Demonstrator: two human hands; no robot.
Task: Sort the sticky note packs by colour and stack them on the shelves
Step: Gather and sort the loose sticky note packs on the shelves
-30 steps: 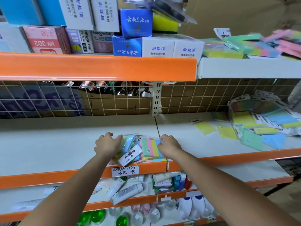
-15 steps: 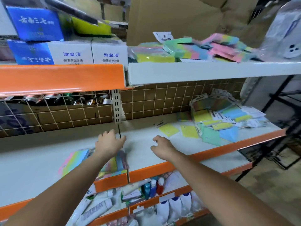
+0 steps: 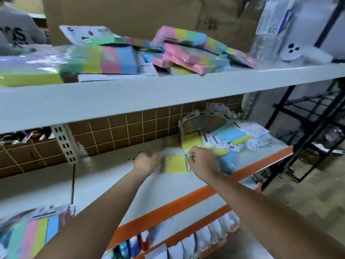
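Hands moved right: left hand (image 3: 145,161), right hand (image 3: 202,161) now grasping yellow pack (image 3: 175,164); blurred.

We see two hands, the left (image 3: 145,161) and the right (image 3: 202,161), and three shelves: top (image 3: 130,98), middle (image 3: 168,184), bottom (image 3: 188,232). Sticky note packs lie in three groups: a top heap (image 3: 115,58), a middle heap (image 3: 220,135), one striped pack (image 3: 33,234) at lower left. Blur hides the exact pack counts.
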